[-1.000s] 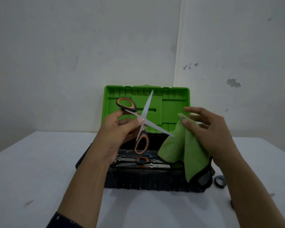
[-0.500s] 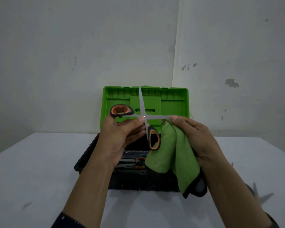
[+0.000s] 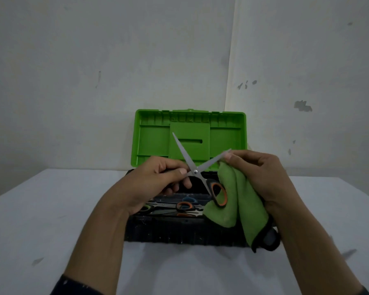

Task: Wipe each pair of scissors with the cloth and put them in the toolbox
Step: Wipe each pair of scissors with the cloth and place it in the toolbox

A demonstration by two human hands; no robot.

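My left hand (image 3: 158,184) grips an open pair of scissors (image 3: 195,167) near the pivot, above the toolbox (image 3: 179,233). One blade points up and left across the green lid (image 3: 153,141); the other slants up and right. An orange-and-black handle hangs down to the right of my left hand. My right hand (image 3: 258,173) holds the green cloth (image 3: 239,201) and pinches it round the right-slanting blade near its tip. Several other scissors (image 3: 183,206) lie inside the black box.
The toolbox stands open on a white table (image 3: 41,220), its lid upright near the wall. A blurred dark shape (image 3: 348,253) lies on the table to the right of my right forearm.
The scissors have turned in my left hand, so the wiped blade now slants up to the right. My right hand with the cloth has slid outward along it toward the tip.
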